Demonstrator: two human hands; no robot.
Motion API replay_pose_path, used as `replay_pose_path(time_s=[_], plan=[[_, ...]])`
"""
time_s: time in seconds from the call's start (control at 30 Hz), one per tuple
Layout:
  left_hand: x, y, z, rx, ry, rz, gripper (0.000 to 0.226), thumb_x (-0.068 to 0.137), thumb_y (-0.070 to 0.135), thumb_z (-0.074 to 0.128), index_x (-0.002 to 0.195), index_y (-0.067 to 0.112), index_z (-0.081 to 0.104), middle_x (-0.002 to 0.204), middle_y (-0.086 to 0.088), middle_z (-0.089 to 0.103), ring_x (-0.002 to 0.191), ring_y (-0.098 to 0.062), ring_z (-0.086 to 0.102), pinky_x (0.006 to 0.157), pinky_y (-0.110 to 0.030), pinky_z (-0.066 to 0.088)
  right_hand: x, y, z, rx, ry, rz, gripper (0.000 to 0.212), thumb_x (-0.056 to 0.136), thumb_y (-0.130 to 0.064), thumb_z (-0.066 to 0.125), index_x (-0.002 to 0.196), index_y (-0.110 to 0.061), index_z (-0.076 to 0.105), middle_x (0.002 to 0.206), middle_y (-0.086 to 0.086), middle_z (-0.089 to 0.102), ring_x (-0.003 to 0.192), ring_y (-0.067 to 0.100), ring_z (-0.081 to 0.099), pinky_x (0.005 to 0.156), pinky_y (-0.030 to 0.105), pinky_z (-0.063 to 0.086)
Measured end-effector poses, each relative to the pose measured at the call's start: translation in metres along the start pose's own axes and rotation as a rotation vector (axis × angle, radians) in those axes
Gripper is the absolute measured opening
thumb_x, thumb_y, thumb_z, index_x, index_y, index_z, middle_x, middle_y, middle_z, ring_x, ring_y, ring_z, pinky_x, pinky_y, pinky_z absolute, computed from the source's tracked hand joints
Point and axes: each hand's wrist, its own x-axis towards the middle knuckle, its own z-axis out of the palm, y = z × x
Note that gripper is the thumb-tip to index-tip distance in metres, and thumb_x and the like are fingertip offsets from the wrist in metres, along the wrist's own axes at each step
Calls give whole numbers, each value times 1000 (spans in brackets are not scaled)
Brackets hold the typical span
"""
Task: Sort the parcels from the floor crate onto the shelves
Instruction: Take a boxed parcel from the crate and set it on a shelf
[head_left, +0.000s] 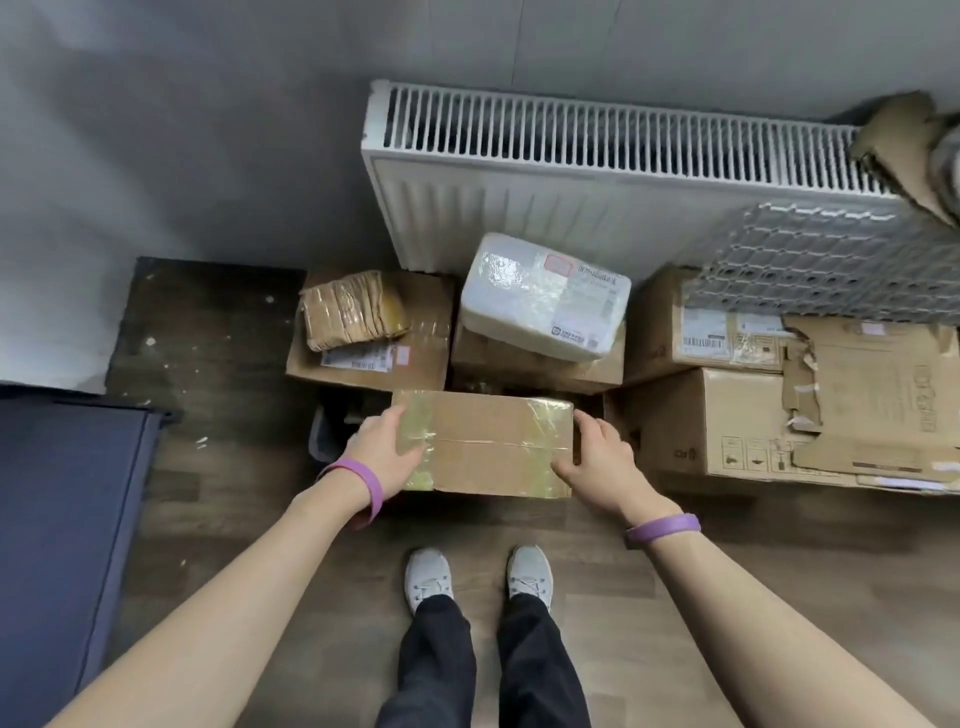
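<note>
Cardboard parcel (488, 447), taped in yellowish film, sits clamped between both hands: the left hand (382, 457) grips its left end, thumb on top; the right hand (597, 462) grips the right end, fingers curled down the side. Beneath it, what looks like the dark crate (324, 434), mostly hidden.

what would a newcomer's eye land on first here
First comes the taped cardboard box at the centre, held at its ends by the left hand and right hand, with purple wristbands on both wrists. Behind it, a white wrapped parcel lies on a brown box below a white radiator.
</note>
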Motion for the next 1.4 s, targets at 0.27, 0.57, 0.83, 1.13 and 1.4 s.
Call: replay_pose_path(time_s=[0.27, 0.57, 0.83, 1.13, 1.4], plan=[[89, -60, 69, -53, -5, -134, 90, 88, 28, 60, 148, 41, -6, 156, -11, 12, 135, -39, 31, 112, -50, 28, 73, 41, 75, 94, -21, 72, 85, 88, -24, 61, 152, -22, 5, 143, 19, 36, 126, 41, 41, 108, 49, 33], [67, -61, 81, -357, 98, -184, 100, 79, 28, 63, 134, 63, -12, 139, 0, 24, 120, -32, 43, 96, -36, 37, 46, 37, 82, 457, 176, 85, 92, 84, -28, 69, 151, -31, 5, 149, 10, 25, 132, 24, 31, 99, 27, 25], [-28, -16, -10, -422, 264, -330, 76, 84, 37, 57, 148, 36, 17, 137, -10, 32, 113, -32, 51, 96, -39, 40, -33, -16, 4, 378, 168, -43, 88, 85, -42, 64, 149, -47, 3, 126, 8, 33, 74, 9, 45, 80, 29, 38], [-150, 53, -156, -686, 624, -132, 48, 84, 45, 58, 128, 31, 44, 122, -2, 40, 91, -17, 49, 85, -34, 37, -95, -119, -117, 459, 289, -393, 64, 88, -40, 64, 140, -22, 30, 130, 0, 44, 130, 25, 34, 105, 35, 31], [-233, 92, -205, -958, 970, 21, 41, 85, 50, 58, 95, 17, 37, 93, -1, 51, 77, -15, 50, 58, -27, 31, -155, -160, -181, 796, 375, -586, 25, 93, -53, 45, 93, -28, 41, 83, -3, 50, 67, 12, 48, 66, 32, 41]])
